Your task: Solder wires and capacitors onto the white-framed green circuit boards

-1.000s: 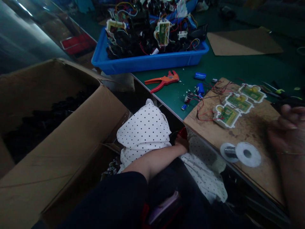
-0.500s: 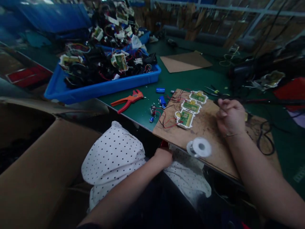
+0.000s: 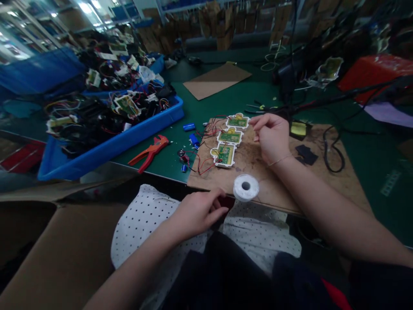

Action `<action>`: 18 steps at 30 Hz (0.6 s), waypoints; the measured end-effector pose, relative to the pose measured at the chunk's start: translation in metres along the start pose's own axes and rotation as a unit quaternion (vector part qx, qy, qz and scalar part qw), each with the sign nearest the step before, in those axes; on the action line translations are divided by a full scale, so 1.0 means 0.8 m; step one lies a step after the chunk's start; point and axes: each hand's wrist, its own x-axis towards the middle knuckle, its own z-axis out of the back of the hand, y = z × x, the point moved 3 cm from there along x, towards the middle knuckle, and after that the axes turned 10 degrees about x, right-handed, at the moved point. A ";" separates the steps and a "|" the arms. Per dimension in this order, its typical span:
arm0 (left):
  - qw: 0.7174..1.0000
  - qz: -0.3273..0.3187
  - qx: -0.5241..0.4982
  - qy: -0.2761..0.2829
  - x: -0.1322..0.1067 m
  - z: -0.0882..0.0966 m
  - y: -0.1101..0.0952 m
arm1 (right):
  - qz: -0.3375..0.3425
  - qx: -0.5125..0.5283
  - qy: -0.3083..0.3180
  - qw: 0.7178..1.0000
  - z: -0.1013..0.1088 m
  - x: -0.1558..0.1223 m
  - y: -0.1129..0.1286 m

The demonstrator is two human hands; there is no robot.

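My right hand [image 3: 272, 135] is over the brown work board [image 3: 258, 161], its fingers loosely bent and apart, with nothing visible in them. Its fingertips are near the farthest of three green circuit boards in white frames: the far one [image 3: 238, 122], the middle one [image 3: 230, 137] and the near one [image 3: 225, 155]. Red and black wires run from them to the left. My left hand [image 3: 203, 210] hovers above the lap by the board's front edge, thumb and fingers apart, holding nothing I can see. A white wire spool [image 3: 239, 189] sits at that edge, between the hands.
Orange-red pliers [image 3: 158, 144] and small blue cylinders [image 3: 189, 126] lie left of the board. A blue tray [image 3: 112, 150] heaped with wired parts stands farther left. A cardboard sheet [image 3: 216, 82] lies behind; a yellow sponge-like pad [image 3: 298, 128] and black cable [image 3: 325, 150] are right.
My view has shifted, so the table sits farther left. My left hand has come up from below the board's edge, fingers parted. My right hand has uncurled and moved nearer the circuit boards.
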 end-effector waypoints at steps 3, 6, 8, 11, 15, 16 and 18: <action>0.998 -0.001 -0.046 -0.046 0.014 0.016 -0.019 | 0.014 -0.017 0.025 0.999 -0.005 -0.006 0.006; 0.995 -0.018 -0.062 -0.081 0.032 0.024 -0.034 | 0.033 -0.034 0.063 0.997 -0.010 -0.014 0.009; 0.995 -0.035 -0.014 -0.091 0.043 0.026 -0.041 | 0.049 -0.052 0.087 0.994 -0.012 -0.018 0.009; 0.993 -0.055 0.052 -0.090 0.055 0.027 -0.048 | 0.066 -0.079 0.113 0.988 -0.012 -0.019 0.010; 0.990 -0.062 0.099 -0.080 0.062 0.034 -0.053 | 0.075 -0.094 0.112 0.986 -0.009 -0.016 0.010; 0.989 -0.063 0.109 -0.079 0.062 0.037 -0.054 | 0.077 -0.095 0.110 0.986 -0.008 -0.015 0.010; 0.987 -0.070 0.123 -0.076 0.064 0.042 -0.055 | 0.077 -0.095 0.106 0.987 -0.007 -0.013 0.009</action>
